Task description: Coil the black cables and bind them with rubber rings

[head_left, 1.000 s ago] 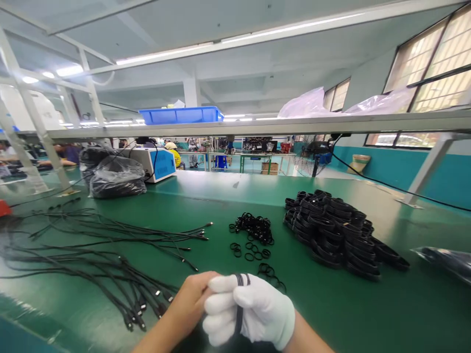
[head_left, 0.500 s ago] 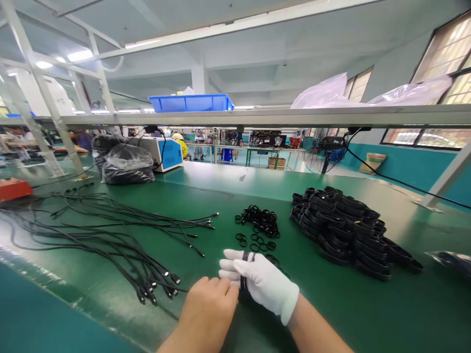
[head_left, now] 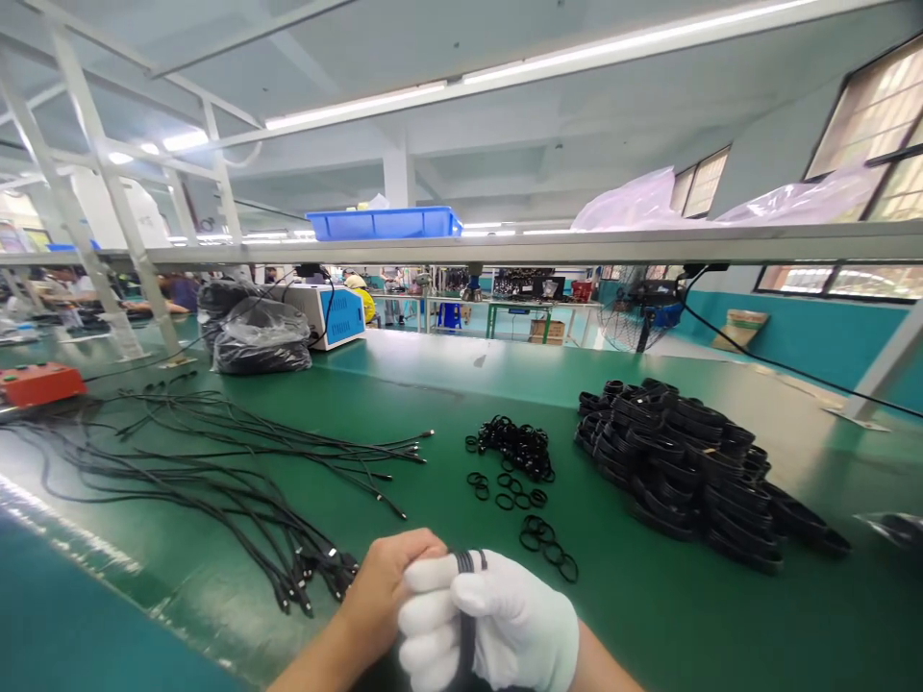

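Note:
My right hand [head_left: 497, 620], in a white glove, is closed with its fingers curled. A black cable [head_left: 467, 639] lies in loops around its fingers and across the palm side. Another thin black band crosses the index finger near the knuckle; I cannot tell whether it is cable or a ring. My bare left hand [head_left: 389, 581] is closed against the gloved fingertips, where the cable runs; its own fingertips are hidden. Small black rings [head_left: 548, 548] lie just beyond the glove. Loose black cables [head_left: 260, 509] stretch over the table to the left, plug ends towards my hands.
A heap of coiled black cables [head_left: 678, 461] sits at the right, with a pile of black rings [head_left: 515, 444] left of it. Further back are a bagged bundle [head_left: 261, 336], a blue-and-white machine [head_left: 338, 317] and a shelf [head_left: 519, 248]. A red box [head_left: 43, 384] stands far left.
Both hands have come lower and closer to me. The gloved fingers, stretched out before, are now curled around the cable loops. More rings show beyond the glove as the view has tilted up.

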The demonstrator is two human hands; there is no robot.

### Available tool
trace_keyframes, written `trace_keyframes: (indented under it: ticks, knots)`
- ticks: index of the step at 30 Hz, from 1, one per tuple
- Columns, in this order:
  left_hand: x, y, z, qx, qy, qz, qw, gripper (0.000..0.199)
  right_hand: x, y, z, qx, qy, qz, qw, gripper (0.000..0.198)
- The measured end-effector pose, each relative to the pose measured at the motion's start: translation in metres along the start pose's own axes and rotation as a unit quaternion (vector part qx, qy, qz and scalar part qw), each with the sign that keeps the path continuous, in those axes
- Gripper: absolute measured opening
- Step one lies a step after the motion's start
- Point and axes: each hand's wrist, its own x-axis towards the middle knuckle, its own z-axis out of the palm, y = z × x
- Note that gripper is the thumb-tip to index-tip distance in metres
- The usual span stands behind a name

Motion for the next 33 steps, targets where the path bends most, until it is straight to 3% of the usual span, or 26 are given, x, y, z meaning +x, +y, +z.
trace_keyframes:
  ticks: [3,6,9,12,14,18,20,22,24,27,31,33]
  knots:
    - [-0.008,-0.009,0.008,0.069,0.019,-0.011,0.997,0.023,0.003,-0.012,0.004,0.089,0.089,-0.106,0.986,0.041]
    - [-0.016,-0.004,0.014,0.233,0.022,-0.063,0.97,0.029,0.002,-0.02,-0.002,0.087,0.144,-0.169,0.971,0.031]
    - [-0.023,0.011,0.026,0.343,0.003,-0.086,0.935,0.029,-0.002,-0.02,-0.012,0.059,0.244,-0.175,0.952,0.03]
    - [-0.027,0.022,0.038,0.395,0.022,-0.045,0.917,0.029,-0.004,-0.017,-0.02,0.03,0.337,-0.153,0.928,0.053]
    - [-0.029,0.024,0.044,0.415,0.044,-0.011,0.909,0.029,-0.005,-0.015,-0.021,0.006,0.357,-0.135,0.924,0.057]
    - [-0.029,0.026,0.036,0.428,0.045,0.078,0.899,0.019,-0.004,-0.009,-0.02,-0.045,0.352,-0.088,0.931,0.051]
    - [-0.025,0.029,0.02,0.418,0.034,0.134,0.898,0.008,-0.003,-0.005,-0.017,-0.066,0.318,-0.049,0.945,0.039]
    - [-0.018,0.033,-0.002,0.396,0.004,0.171,0.902,0.015,-0.002,-0.002,-0.012,-0.074,0.272,-0.014,0.959,0.029]
    - [-0.01,0.037,-0.023,0.356,-0.045,0.177,0.917,0.024,-0.002,0.001,-0.008,-0.069,0.231,0.012,0.971,0.032]
    - [0.002,0.035,-0.044,0.267,-0.104,0.149,0.946,0.018,-0.003,0.008,-0.006,-0.048,0.18,0.06,0.981,0.046]
    - [0.013,0.021,-0.048,0.163,-0.157,0.14,0.964,0.01,-0.003,0.019,-0.011,-0.025,0.177,0.115,0.977,0.051]
    - [0.013,0.015,-0.045,0.152,-0.126,0.156,0.968,0.007,-0.002,0.023,-0.014,-0.036,0.205,0.113,0.972,0.042]
